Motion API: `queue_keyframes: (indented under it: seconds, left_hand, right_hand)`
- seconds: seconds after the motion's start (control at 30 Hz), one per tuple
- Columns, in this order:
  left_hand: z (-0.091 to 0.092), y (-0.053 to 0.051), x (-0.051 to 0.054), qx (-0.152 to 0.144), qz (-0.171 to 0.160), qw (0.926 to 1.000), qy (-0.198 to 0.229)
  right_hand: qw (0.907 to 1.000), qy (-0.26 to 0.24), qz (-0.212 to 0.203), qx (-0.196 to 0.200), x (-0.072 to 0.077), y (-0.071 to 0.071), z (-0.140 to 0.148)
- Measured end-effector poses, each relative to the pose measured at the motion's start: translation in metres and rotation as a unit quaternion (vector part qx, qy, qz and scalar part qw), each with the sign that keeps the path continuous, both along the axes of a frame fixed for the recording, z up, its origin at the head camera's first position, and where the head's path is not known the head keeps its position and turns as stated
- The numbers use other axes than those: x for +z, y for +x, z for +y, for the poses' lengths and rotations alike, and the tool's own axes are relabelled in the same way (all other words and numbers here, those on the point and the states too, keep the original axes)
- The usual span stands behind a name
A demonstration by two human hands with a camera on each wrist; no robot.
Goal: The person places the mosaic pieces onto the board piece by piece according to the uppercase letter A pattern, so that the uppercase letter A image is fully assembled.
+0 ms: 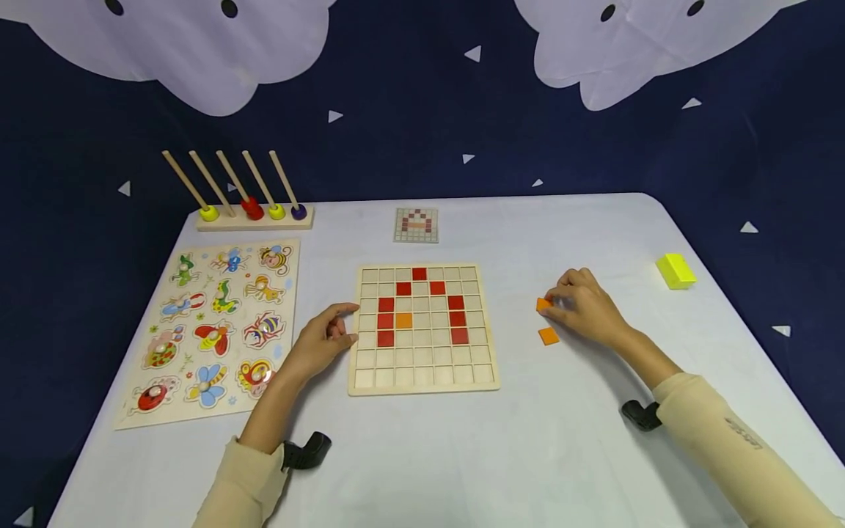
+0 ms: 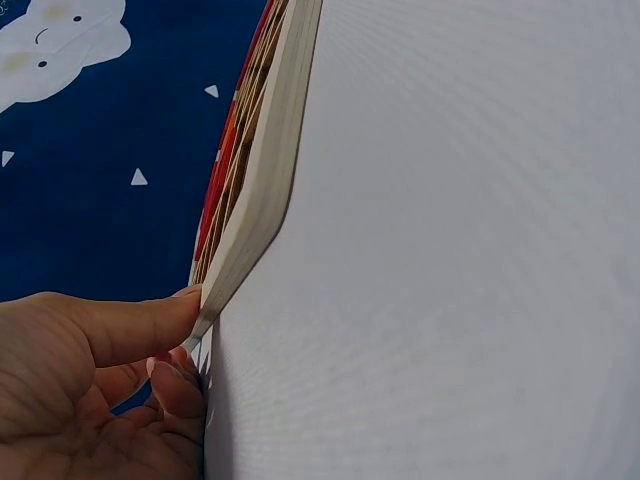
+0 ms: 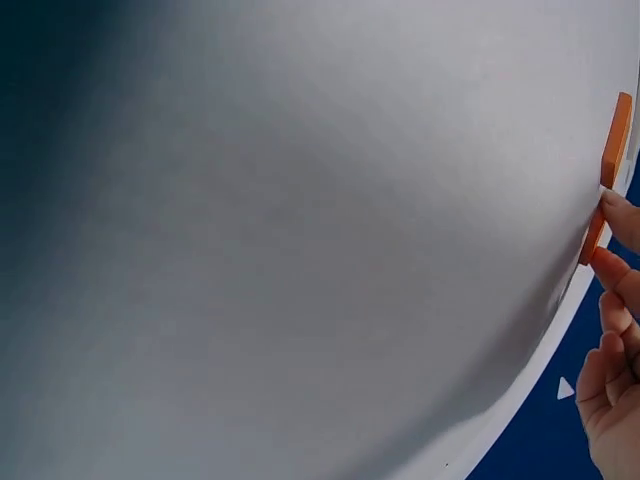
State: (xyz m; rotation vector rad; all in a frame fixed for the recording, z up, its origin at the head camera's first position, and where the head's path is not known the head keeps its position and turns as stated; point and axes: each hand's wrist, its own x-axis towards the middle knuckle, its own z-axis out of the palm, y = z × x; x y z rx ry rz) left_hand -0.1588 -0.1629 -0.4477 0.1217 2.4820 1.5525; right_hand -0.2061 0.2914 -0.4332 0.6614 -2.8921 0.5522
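Observation:
A wooden grid board [image 1: 422,385] lies mid-table with several red square tiles [image 1: 386,320] and one orange tile [image 1: 403,320] set in its cells. My left hand [image 1: 319,343] rests at the board's left edge, thumb and forefinger touching the rim; the left wrist view shows the thumb [image 2: 150,328] against that edge. To the right of the board, my right hand [image 1: 586,306] pinches an orange square tile [image 1: 543,304] between thumb and forefinger at the tabletop. A second loose orange tile [image 1: 548,336] lies just nearer to me, also visible in the right wrist view.
Behind the board lies a small pattern card [image 1: 416,225]. An insect picture puzzle [image 1: 198,359] is at left, with a peg stacker [image 1: 254,225] behind it. A yellow block [image 1: 676,271] sits near the table's right edge.

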Motion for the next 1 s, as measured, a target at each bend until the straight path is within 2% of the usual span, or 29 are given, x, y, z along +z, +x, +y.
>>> queue_keyframes:
  seconds: [0.23,0.5,0.8,1.0]
  left_hand:
    - [0.000,-0.002,0.000,0.000,0.004,1.0000,0.000]
    - [0.001,-0.001,0.003,0.000,0.002,1.0000,0.003]
    - [0.001,-0.001,0.004,0.002,0.008,1.0000,0.006]
    - [0.001,-0.001,0.004,0.004,0.004,0.9999,0.012]
  right_hand:
    - [0.9995,0.001,0.015,0.028,0.004,-0.005,-0.019]
    - [0.9969,-0.020,0.006,0.076,0.017,-0.008,-0.071]
    - [0.9901,-0.014,-0.004,0.140,0.017,-0.007,-0.129]
    - [0.9857,-0.010,-0.031,0.165,0.015,-0.005,-0.159]
